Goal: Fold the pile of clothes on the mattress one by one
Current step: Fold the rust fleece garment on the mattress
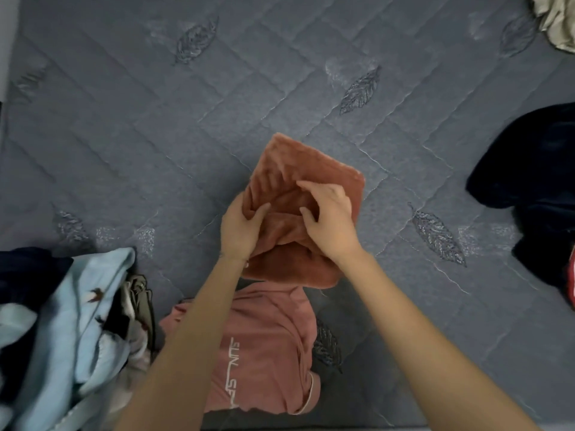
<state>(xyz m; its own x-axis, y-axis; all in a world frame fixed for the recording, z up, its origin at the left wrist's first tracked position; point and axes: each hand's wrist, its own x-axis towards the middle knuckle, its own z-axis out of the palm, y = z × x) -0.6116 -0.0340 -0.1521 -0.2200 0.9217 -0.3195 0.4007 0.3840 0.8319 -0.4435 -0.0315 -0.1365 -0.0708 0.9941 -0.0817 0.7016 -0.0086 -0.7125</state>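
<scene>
Rust-brown fleece cloth [280, 163] lies at the centre of the view on the grey quilted mattress [186, 119], partly folded. Its far end, toward 12 o'clock, forms a flat squared panel. Its near end, toward 6 o'clock, is bunched into thick rolls.

Hand positions:
- The left hand [241, 227] is at the 9 o'clock side of the fleece cloth. Its thumb lies over the top surface and its fingers wrap round the left edge, so the hand is clamped on the fabric.
- The right hand [329, 219] is on top of the fleece cloth toward its 3 o'clock side. Its fingers are bent and the thumb opposes them, with a fold of the fabric gathered between.
- Both forearms enter from 6 o'clock, and the two hands are near each other but apart.

Surrounding items:
- A pink T-shirt [270, 337] with white lettering lies flat at 6 o'clock of the fleece cloth. The cloth's near edge overlaps its top edge, and the left forearm covers part of it.
- A pile of clothes sits at 8 o'clock, with a light blue garment [62, 306] on top and an olive garment [140, 293] beside it.
- A dark navy garment [535, 169] lies at 3 o'clock, well apart from the hands.
- A beige cloth [557, 23] is cut off by the frame corner at 1 o'clock
</scene>
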